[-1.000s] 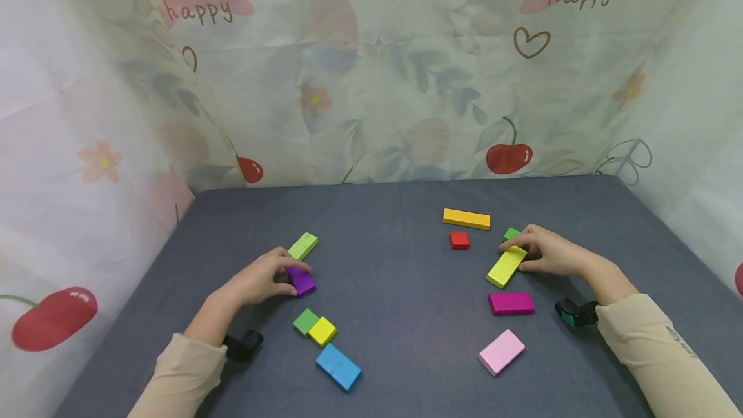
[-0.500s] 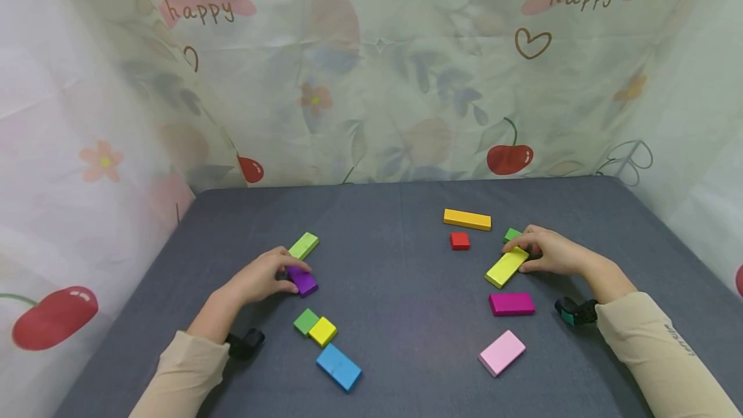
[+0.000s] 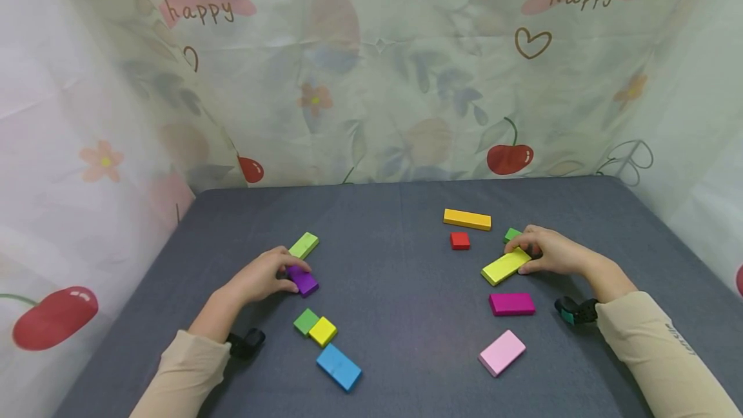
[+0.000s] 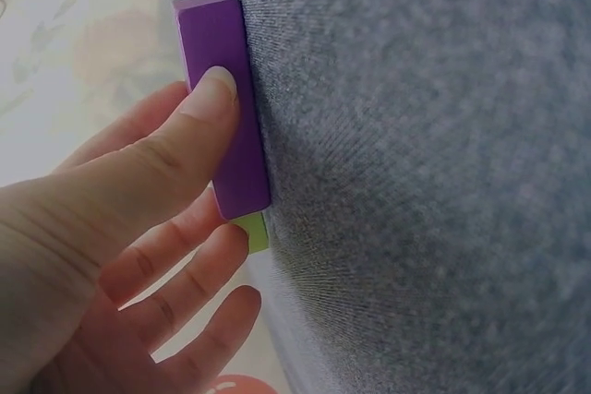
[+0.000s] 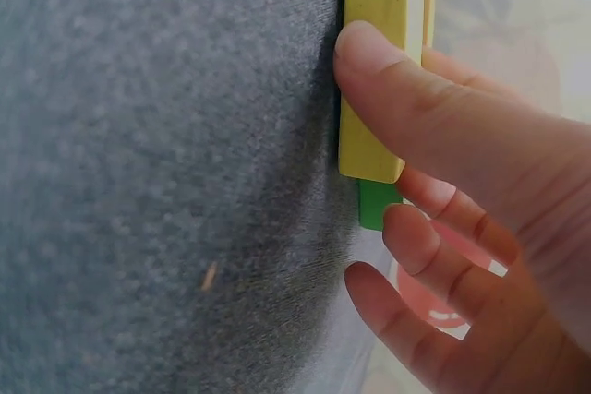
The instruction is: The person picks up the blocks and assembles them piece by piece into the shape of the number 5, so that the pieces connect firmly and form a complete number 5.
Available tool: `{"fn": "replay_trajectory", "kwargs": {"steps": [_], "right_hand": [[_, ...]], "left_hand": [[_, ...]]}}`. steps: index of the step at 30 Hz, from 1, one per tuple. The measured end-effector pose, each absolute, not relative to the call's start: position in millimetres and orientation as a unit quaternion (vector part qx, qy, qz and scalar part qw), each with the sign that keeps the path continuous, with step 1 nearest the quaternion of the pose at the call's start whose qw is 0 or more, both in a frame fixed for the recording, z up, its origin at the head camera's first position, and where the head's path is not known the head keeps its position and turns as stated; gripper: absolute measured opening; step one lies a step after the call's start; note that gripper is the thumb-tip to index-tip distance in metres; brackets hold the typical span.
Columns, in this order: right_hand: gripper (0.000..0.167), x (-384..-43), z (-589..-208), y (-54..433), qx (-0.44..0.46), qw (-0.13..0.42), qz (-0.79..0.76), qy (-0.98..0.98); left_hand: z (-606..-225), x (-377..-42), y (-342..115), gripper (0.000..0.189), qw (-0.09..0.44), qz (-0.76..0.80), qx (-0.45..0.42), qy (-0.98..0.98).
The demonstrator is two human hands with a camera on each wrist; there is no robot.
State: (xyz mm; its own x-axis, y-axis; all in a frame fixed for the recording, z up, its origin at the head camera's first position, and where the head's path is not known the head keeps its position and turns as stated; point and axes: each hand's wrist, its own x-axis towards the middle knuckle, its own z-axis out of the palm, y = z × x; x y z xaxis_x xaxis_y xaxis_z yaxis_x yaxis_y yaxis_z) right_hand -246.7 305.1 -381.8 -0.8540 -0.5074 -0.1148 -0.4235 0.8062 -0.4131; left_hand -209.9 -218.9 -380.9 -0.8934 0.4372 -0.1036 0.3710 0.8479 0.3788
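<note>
On the left of the table, my left hand (image 3: 264, 278) pinches a purple block (image 3: 303, 280) between thumb and fingers. In the left wrist view the thumb lies flat on the side of the purple block (image 4: 222, 117), which rests on the grey cloth. A lime green block (image 3: 304, 246) lies just beyond it. My right hand (image 3: 554, 253) grips one end of a long yellow block (image 3: 505, 266), thumb on its near side, as the right wrist view shows on the yellow block (image 5: 369, 126). Behind that hand, a green block (image 3: 512, 235) is partly hidden.
Nearer on the left lie a green block (image 3: 306, 322), a small yellow block (image 3: 322, 331) and a blue block (image 3: 339, 367). On the right are an orange block (image 3: 467, 219), a red block (image 3: 460, 241), a magenta block (image 3: 512, 304) and a pink block (image 3: 502, 353). Printed curtains surround the table (image 3: 400, 353).
The long yellow block has turned in my right hand, its free end swinging left so it lies more crosswise. The purple block has turned slightly in my left hand, its near end shifting right.
</note>
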Motion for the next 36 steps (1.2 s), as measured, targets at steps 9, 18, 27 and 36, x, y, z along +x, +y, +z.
{"fn": "replay_trajectory", "kwargs": {"steps": [9, 18, 27, 36], "right_hand": [[0.035, -245, -372, 298, -0.263, 0.095, -0.188, 0.942], [0.035, -248, -359, 275, -0.268, 0.081, -0.191, 0.941], [0.034, -256, -354, 243, -0.288, 0.044, -0.192, 0.937], [0.036, -265, -349, 213, -0.305, 0.027, -0.188, 0.933]], "left_hand": [[-378, -210, -217, 0.031, 0.092, 0.178, 0.207, 0.958], [-378, -209, -216, 0.031, 0.089, 0.177, 0.203, 0.959], [-378, -209, -216, 0.031, 0.096, 0.177, 0.202, 0.958], [-379, -209, -217, 0.031, 0.097, 0.178, 0.198, 0.959]]}}
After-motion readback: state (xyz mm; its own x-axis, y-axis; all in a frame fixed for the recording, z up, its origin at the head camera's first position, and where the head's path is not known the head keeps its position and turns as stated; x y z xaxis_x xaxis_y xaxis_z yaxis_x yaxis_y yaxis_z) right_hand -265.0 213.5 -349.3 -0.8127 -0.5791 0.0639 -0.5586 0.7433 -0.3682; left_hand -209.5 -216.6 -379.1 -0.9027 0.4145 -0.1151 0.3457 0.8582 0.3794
